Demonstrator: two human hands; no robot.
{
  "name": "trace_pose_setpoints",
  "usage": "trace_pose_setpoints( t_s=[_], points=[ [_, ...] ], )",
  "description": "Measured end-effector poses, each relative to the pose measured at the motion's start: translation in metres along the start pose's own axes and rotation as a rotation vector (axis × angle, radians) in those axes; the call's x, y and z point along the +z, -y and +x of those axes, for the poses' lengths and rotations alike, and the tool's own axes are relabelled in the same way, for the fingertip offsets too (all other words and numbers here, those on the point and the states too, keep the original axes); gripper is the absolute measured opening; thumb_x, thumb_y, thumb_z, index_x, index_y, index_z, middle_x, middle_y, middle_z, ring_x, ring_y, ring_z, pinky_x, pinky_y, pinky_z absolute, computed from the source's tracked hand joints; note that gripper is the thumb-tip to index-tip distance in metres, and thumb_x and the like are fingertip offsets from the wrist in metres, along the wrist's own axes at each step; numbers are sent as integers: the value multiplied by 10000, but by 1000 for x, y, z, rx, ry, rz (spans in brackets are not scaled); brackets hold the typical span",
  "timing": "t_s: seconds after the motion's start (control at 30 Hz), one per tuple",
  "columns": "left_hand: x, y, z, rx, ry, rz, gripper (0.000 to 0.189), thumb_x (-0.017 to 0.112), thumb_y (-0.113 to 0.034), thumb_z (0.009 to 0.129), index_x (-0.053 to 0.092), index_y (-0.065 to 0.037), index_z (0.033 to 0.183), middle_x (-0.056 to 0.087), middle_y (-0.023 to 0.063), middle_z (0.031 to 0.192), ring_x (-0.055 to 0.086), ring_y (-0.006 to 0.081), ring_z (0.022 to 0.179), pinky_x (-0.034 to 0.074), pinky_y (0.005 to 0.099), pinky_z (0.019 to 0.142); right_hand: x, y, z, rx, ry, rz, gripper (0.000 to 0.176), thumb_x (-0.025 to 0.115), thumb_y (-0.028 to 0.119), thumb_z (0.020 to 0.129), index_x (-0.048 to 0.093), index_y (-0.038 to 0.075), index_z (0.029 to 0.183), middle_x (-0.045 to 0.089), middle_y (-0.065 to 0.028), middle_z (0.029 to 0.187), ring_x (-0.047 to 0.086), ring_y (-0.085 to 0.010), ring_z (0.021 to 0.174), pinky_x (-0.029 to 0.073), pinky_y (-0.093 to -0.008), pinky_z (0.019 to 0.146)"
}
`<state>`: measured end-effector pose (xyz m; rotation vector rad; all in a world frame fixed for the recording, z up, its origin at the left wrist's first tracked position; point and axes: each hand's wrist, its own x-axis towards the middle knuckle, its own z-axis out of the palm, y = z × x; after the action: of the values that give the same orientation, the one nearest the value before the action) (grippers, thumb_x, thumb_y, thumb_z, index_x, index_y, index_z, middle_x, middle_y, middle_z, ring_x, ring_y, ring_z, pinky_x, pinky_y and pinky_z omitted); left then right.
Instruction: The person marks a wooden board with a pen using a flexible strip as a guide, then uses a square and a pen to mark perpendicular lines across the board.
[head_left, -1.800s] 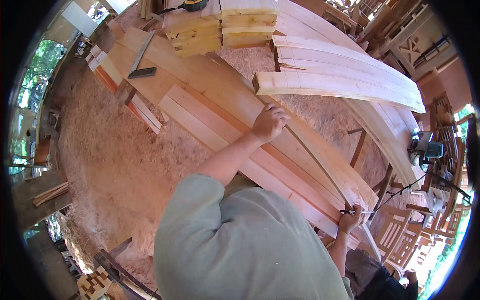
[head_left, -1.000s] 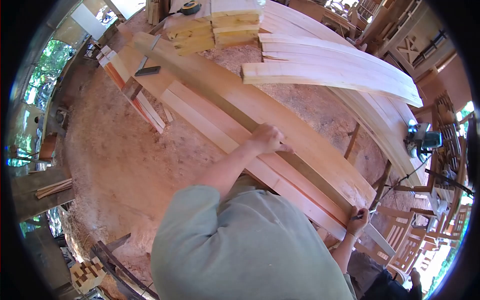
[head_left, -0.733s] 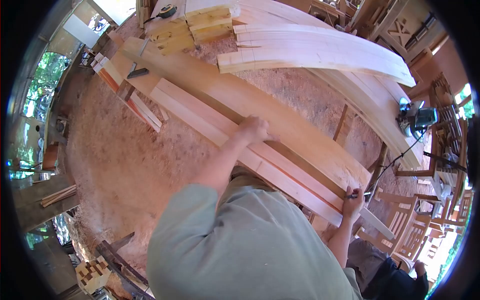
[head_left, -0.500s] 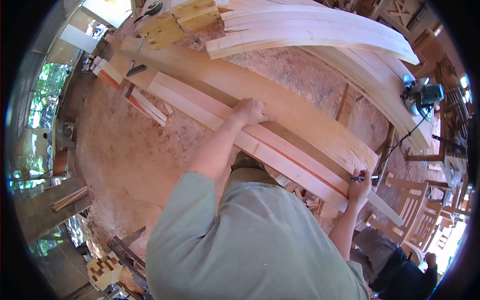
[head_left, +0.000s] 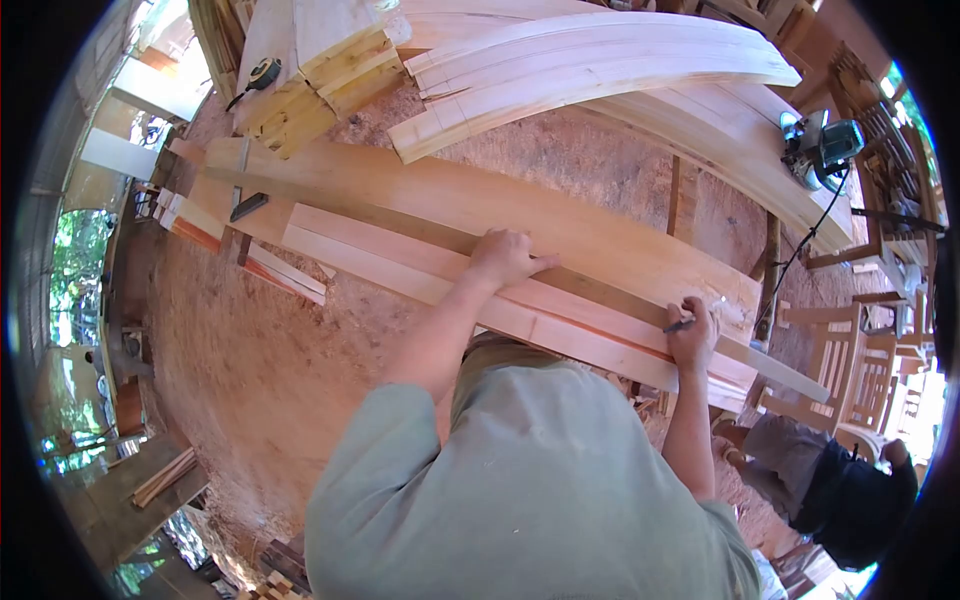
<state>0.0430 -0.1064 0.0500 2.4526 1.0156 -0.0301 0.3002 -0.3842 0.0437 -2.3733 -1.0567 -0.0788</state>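
Note:
My left hand (head_left: 507, 258) presses over a long, narrow wooden strip (head_left: 590, 284), fingers curled on its edge and thumb stretched along it. The strip lies along a wide plank (head_left: 430, 195), its right end jutting past the plank. Close to that end, my right hand (head_left: 694, 335) is closed around a dark pen (head_left: 679, 325), held low over the wood. Nearest my body are pale pinkish boards (head_left: 385, 255) lying side by side, one with a reddish streak. The pen's tip is too small to make out.
Curved boards (head_left: 590, 65) are stacked beyond the plank. A power tool (head_left: 835, 143) with a cord rests at right. A tape measure (head_left: 264, 73) sits on yellow-ended beams; a square (head_left: 247, 206) lies at the plank's left. Wooden chairs (head_left: 835, 350) and another person (head_left: 850, 495) are at right.
My right hand has moved left along the strip with the pen, away from the boards' right end. My left hand stays on the strip. The camera view has turned slightly.

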Motion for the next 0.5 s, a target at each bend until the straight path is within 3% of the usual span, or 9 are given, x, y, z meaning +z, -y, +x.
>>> trace_pose_setpoints(
  t_s=[0.2,0.5],
  points=[
    [0,4,5,51,33,-74,784,681,-707,790,738,46,1002,731,256,932,711,406,910,559,477,856,27,57,-9,14,110,-14,293,766,304,837,686,93,1023,737,-89,944,658,-305,993,444,-458,972],
    [-7,-1,6,47,154,-30,686,709,-648,788,769,24,913,745,227,906,728,375,903,560,457,887,23,70,11,205,285,-44,369,761,418,835,702,92,997,723,-146,909,648,-377,972,465,-490,934]
  ],
)
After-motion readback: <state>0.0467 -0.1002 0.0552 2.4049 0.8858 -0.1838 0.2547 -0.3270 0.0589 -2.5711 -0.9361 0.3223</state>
